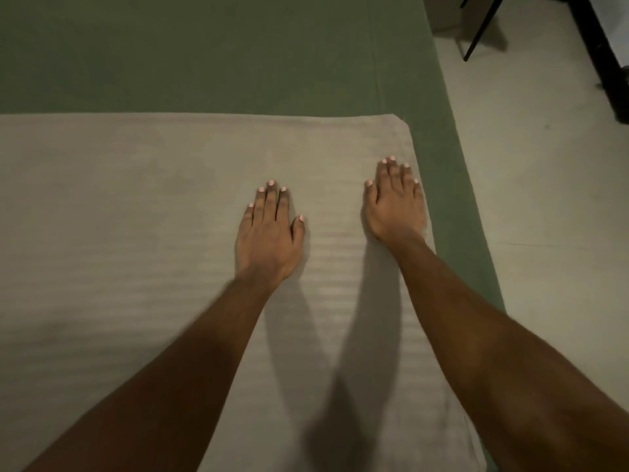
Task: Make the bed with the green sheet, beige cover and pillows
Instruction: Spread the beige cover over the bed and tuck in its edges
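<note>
Leans over the bed (471, 260) with both bare forearms stretched forward. Presses the left hand (269, 233) palm down on the beige cover (119, 216), fingers straight and close together, thumb out to the side, grasping nothing. Lays the right hand (396, 206) flat on the same cover, likewise released and gripping nothing, just inside the cover's right-hand edge and near its far right corner. Sets the two hands apart from each other, the right one a little farther forward than the left. Casts dark forearm shadows across the fabric between the arms. Shows the beige cover spread smooth over the near part of the bed, faintly striped, with its far edge running straight across and its corner rounded. Shows the green sheet (204, 52) beneath it, bare over the far part of the mattress and in a strip along the right side, where it drops over the bed's edge toward the floor (544, 199). Reveals a long straight seam or crease in the sheet near that right side. Takes in pale floor to the right of the bed and, at the upper right corner, thin black furniture legs (485, 28) beside a thicker dark frame (599, 52), well apart from the hands. Leaves the identity of that furniture unclear in the dim, slightly blurred view.
</note>
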